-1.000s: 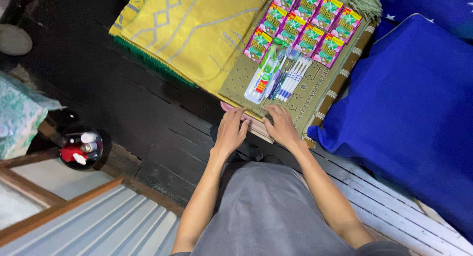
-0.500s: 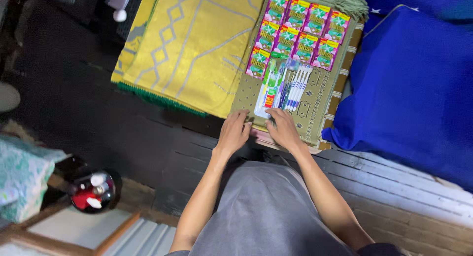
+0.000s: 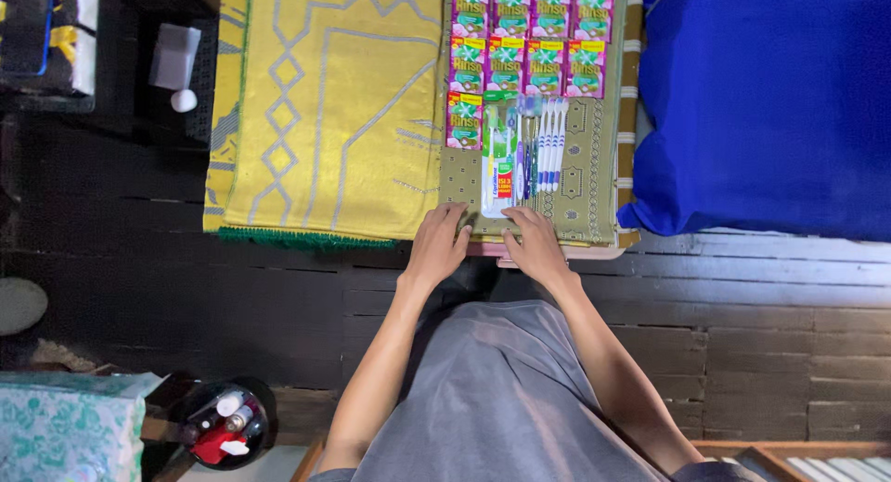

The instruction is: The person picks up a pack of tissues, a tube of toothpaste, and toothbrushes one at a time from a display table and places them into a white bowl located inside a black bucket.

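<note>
Tub: your round black tub (image 3: 227, 424), lower left of the frame, is holding small bottles.
Packets: green-and-pink sachets (image 3: 525, 48) are lying in rows, top centre.
Hands: your left hand (image 3: 439, 244) and right hand (image 3: 535, 244) are resting flat, released, on the olive patterned mat (image 3: 585, 180).

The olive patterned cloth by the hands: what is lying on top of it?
On the olive cloth lie nine detergent sachets, a toothpaste box and toothbrushes. Both hands cover its near edge.
</note>
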